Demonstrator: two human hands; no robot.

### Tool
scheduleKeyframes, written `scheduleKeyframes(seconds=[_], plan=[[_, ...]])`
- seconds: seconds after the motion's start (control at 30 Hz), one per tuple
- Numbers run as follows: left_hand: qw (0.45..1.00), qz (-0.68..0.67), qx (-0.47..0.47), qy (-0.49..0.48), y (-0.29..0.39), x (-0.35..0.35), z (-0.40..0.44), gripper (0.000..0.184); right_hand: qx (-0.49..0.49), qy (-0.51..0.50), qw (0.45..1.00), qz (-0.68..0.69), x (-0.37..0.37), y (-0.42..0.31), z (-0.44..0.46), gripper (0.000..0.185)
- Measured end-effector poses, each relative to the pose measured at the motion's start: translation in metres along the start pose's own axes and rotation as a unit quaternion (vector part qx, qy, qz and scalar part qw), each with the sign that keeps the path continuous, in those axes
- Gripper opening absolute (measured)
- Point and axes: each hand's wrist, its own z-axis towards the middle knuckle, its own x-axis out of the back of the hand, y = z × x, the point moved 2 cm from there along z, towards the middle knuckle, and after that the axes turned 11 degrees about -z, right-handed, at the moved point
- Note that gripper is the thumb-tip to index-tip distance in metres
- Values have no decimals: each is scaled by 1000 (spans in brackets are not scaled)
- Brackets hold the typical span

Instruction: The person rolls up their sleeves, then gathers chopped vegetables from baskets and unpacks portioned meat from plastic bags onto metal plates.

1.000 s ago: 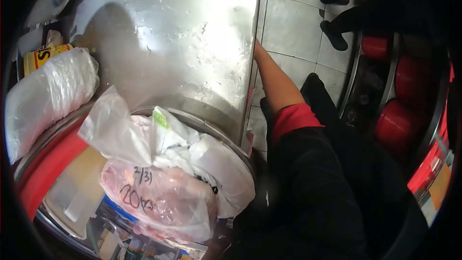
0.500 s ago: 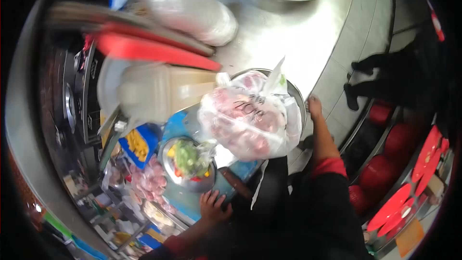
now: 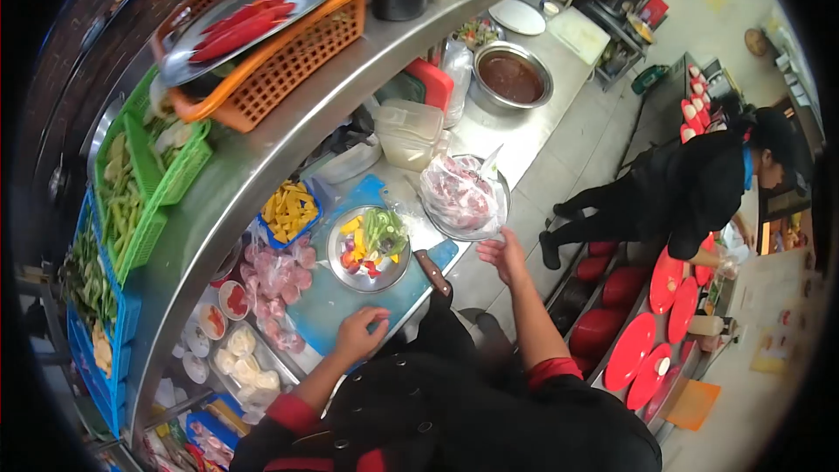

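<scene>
My left hand [image 3: 363, 334] hovers at the near edge of the blue cutting board [image 3: 316, 304], its fingers loosely bent and holding nothing. Just beyond it on the board sits a metal plate [image 3: 348, 277] of cut green, yellow and red vegetables. A knife with a brown wooden handle [image 3: 431, 271] lies to the right of this plate. My right hand [image 3: 502, 256] is open, palm turned up, just below a round metal dish [image 3: 504, 208]. In that dish rests a clear plastic bag of pinkish raw meat [image 3: 459, 195].
A blue tray of yellow pieces [image 3: 290, 211] and bagged meat [image 3: 275, 284] lie left of the board. A large pot of brown sauce [image 3: 511, 77] stands farther back. An overhead shelf [image 3: 262, 177] holds vegetable baskets. A co-worker [image 3: 690, 179] leans over red plates [image 3: 629, 351] at right.
The view has swung back and widened, showing the shelf and co-worker. My right hand has come off the dish's rim, and my left hand has lifted from the board's edge.
</scene>
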Motion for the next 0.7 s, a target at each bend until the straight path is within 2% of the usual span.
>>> scheduleKeyframes(seconds=[0.07, 0.13, 0.2, 0.27, 0.33, 0.4, 0.53, 0.57, 0.7], plan=[[999, -26, -19, 42, -1, 12, -8, 19, 19, 13, 999, -29, -12, 8, 11, 37], [995, -49, 38, 83, -14, 22, -22, 19, 30, 20, 998, -56, -13, 13, 27, 35], [990, -63, 61, 114, -29, 28, -35, 18, 49, 75, 994, -59, -6, 9, 47, 26], [967, -93, 140, 189, -46, 29, -59, 18, 51, 85, 993, -59, 5, 0, 59, 24], [956, -115, 147, 226, -71, 21, -78, 18, 80, 100, 988, -81, 13, -23, 66, 25], [939, -166, 197, 227, -76, 13, -85, 19, 74, 87, 988, -101, 28, -39, 84, 28], [944, -110, 172, 260, -83, -8, -84, 20, 86, 76, 986, -123, 52, -73, 120, 25], [936, -116, 192, 273, -80, -13, -80, 20, 105, 57, 986, -119, 61, -77, 132, 36], [925, -94, 211, 303, -49, -28, -65, 25, 94, 9, 980, -173, 57, -106, 143, 32]])
